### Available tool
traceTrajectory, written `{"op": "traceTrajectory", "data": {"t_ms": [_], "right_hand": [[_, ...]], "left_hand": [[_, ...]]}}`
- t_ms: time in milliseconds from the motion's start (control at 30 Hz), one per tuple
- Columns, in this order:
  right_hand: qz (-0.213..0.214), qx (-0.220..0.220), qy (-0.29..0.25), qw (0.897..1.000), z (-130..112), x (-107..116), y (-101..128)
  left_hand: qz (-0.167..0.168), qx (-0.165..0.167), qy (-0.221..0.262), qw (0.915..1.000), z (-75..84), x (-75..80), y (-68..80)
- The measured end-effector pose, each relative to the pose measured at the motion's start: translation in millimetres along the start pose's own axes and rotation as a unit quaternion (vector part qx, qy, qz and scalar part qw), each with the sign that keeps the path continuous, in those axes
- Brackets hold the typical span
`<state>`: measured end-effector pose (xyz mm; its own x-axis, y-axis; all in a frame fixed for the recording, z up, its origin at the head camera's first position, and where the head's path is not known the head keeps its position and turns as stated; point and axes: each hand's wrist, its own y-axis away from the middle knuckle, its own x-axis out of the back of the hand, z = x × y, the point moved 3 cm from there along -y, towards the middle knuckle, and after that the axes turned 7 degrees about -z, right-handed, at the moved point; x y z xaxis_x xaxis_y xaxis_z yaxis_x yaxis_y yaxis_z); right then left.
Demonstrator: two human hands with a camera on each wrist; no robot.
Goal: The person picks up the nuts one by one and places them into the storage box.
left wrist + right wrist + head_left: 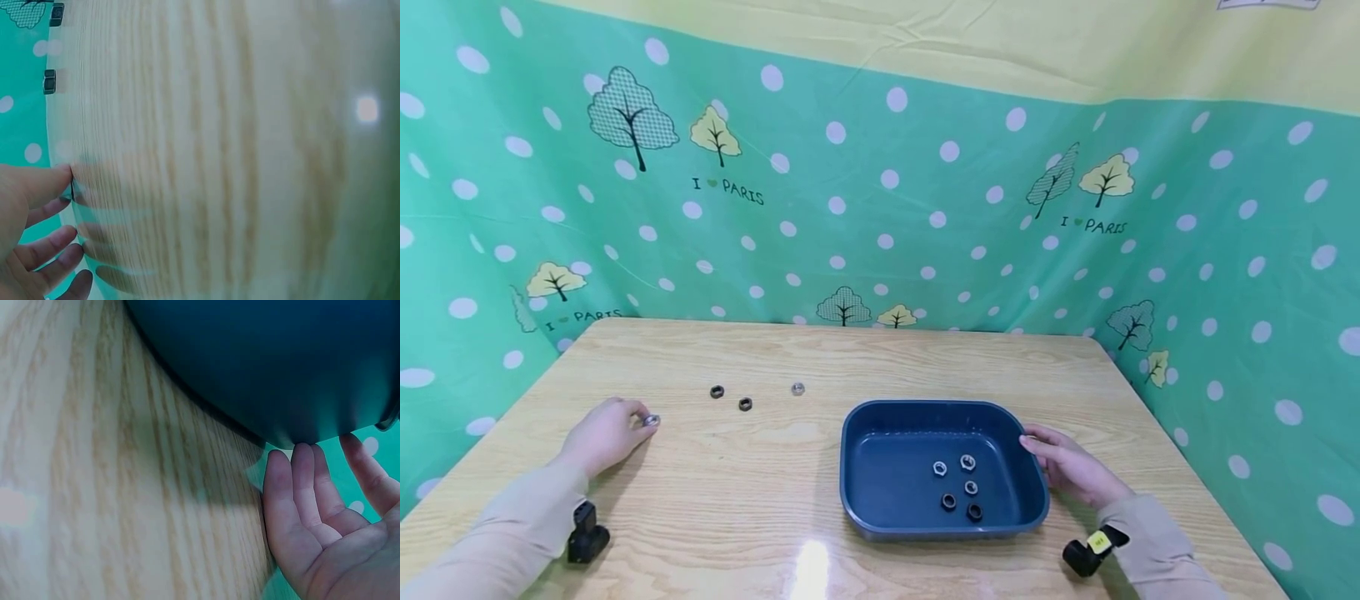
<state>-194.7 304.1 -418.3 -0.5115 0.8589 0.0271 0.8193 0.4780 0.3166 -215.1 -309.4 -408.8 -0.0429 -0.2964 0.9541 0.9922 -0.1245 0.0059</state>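
Left hand (601, 435), lower left, pinches a silver nut (652, 420) on the surface (760, 492) in a narrow grip; right hand (1070, 467), grip wide, fingers straight, touches blue tray (857, 454).

Nine nuts (967, 461), one tray (857, 433), two hands (601, 435)

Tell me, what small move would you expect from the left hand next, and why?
Probably a lift and a carry rightward to the blue tray. The left hand pinches a silver nut at its fingertips, low at the table. Five nuts already lie in the tray, and the right hand rests against its right wall, seemingly steadying it. Three nuts remain loose on the table.
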Motion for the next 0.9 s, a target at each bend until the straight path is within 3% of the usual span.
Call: {"op": "traceTrajectory", "data": {"t_ms": [900], "right_hand": [[0.014,0.0,0.009,1.0,-0.7,-1.6,1.4]], "left_hand": [[-0.008,-0.002,0.014,0.9999,0.1,0.0,0.9]]}}
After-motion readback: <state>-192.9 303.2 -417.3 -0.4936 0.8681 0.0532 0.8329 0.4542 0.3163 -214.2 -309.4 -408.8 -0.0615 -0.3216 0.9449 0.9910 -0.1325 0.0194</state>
